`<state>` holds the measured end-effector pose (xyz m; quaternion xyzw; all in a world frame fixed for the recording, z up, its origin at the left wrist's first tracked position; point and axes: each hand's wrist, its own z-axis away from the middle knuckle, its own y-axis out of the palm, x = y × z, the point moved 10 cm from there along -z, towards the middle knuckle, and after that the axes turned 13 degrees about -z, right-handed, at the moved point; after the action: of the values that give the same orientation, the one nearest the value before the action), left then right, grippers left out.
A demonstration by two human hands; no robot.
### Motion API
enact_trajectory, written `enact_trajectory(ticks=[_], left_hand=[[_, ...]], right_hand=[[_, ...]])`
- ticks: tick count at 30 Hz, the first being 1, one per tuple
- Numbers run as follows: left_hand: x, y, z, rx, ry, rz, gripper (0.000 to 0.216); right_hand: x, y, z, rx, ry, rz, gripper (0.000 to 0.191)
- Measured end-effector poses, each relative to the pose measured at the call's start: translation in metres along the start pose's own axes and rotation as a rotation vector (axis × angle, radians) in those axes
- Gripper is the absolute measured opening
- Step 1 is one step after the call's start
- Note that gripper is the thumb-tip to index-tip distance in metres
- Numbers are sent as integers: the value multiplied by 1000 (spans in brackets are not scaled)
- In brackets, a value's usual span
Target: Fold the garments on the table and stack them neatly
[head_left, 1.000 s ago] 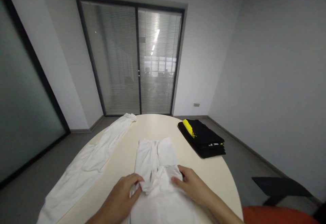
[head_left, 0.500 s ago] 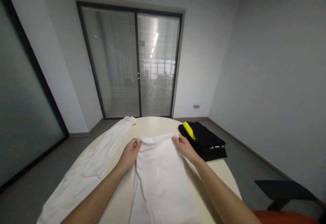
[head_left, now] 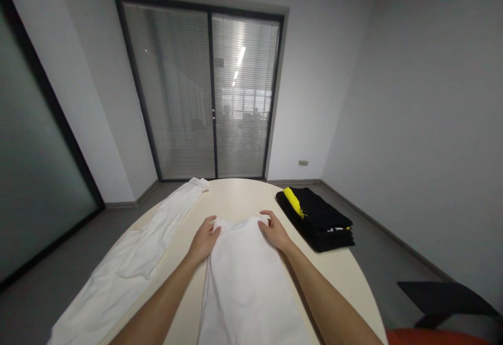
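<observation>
Head view, centre: left hand (head_left: 204,239) and right hand (head_left: 275,231) sat apart on the white garment's (head_left: 247,282) far corners, grip unclear; uneven pulling could have skewed its fold.

Round cream table (head_left: 236,198). Centre: folded white garment (head_left: 245,277), lying flat. Left side: long white garment (head_left: 137,253), spread lengthwise (far end reaches the rim). Right side: stack of black clothes (head_left: 322,222), yellow piece (head_left: 293,201) on top.
</observation>
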<state>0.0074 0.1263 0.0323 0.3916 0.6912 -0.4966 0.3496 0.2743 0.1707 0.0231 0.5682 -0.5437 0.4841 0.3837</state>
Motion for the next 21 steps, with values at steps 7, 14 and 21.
enact_trajectory(ticks=[7, 14, 21], left_hand=[[-11, -3, -4, -44, 76, 34, 35], [-28, 13, 13, 57, 148, 67, 29], [-53, 30, 33, 173, 269, -203, 46]], right_hand=[[31, 0, -3, 11, -205, -165, 13], [36, 17, 14, 157, -148, 74, 55], [62, 30, 30, 100, -167, 655, 35]])
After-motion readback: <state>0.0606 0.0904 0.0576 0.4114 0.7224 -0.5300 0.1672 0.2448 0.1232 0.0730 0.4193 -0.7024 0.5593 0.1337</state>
